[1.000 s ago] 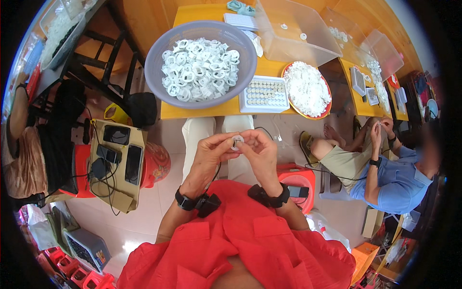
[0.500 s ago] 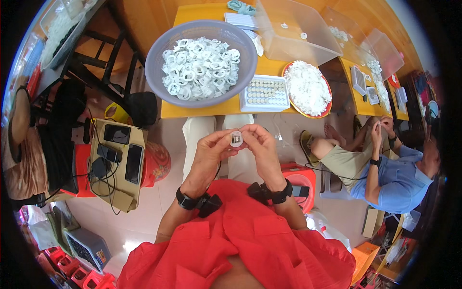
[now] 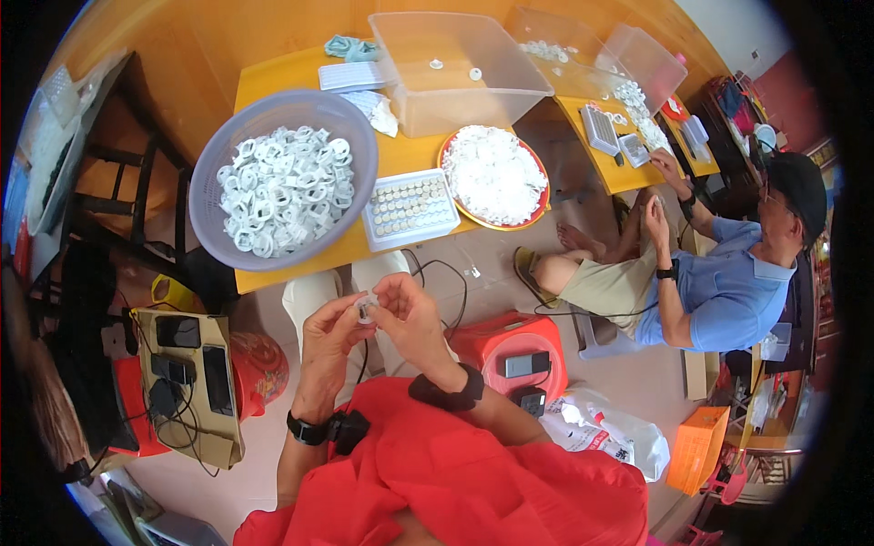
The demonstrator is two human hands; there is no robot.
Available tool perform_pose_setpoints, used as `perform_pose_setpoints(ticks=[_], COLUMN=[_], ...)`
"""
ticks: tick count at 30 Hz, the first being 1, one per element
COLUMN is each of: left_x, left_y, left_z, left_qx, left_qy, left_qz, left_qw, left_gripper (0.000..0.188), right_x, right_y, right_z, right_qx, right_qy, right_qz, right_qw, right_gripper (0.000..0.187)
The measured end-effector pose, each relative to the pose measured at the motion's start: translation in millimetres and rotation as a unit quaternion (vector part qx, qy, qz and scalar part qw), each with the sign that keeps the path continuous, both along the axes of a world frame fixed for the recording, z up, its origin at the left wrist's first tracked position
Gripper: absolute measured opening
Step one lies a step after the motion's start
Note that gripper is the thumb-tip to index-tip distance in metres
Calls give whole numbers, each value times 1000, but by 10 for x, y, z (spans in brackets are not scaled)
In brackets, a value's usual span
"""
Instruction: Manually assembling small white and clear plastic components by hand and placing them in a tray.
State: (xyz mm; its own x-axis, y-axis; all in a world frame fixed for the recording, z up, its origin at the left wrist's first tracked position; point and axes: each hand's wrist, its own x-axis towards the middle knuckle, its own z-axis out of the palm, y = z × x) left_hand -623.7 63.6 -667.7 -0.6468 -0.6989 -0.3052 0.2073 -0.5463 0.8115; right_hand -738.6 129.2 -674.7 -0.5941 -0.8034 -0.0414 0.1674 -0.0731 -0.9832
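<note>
A small round white plastic housing (image 3: pixel 367 308) is pinched between my two hands, above my lap. My left hand (image 3: pixel 330 329) grips its left side with thumb and fingertips. From the other side, my right hand (image 3: pixel 406 315) closes on it, thumb at its face. Fingers cover much of the part, and a dark bit shows inside it. Beyond my hands, a white tray (image 3: pixel 414 239) on the table holds rows of round silvery button cells (image 3: pixel 405 205). Left of it stands a grey-purple basin (image 3: pixel 361 127) heaped with similar white plastic housings (image 3: pixel 289 191).
Right of the tray, a red-rimmed plate (image 3: pixel 543 202) bears a pile of small white pieces (image 3: pixel 494 175). A clear plastic bin (image 3: pixel 455 96) stands behind. At right sits a co-worker (image 3: pixel 728 282) by another table. A red stool (image 3: pixel 492 350) with a phone is beside me.
The view has swung right, so the table's things appear farther left. My hands still hold the housing, now turned more edge-on. One of the co-worker's hands has moved out toward the other table.
</note>
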Motion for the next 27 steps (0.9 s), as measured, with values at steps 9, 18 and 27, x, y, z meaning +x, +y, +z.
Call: perform_pose_setpoints(ticks=[9, 18, 27], left_x=[-34, -89, -96], left_y=[-66, -86, -77], left_z=[-52, -114, -91], left_qx=[52, 61, 70], left_qy=[20, -13, -13], left_qz=[8, -9, -20], left_qw=[998, 998, 997], left_gripper=[23, 25, 25], right_x=[-928, -1968, -2006], right_y=[127, 321, 257], right_z=[-49, -235, -209], right_qx=[49, 132, 185], right_qy=[241, 396, 461], right_qz=[-124, -226, -174], right_qw=[961, 880, 850], right_gripper=[9, 14, 12])
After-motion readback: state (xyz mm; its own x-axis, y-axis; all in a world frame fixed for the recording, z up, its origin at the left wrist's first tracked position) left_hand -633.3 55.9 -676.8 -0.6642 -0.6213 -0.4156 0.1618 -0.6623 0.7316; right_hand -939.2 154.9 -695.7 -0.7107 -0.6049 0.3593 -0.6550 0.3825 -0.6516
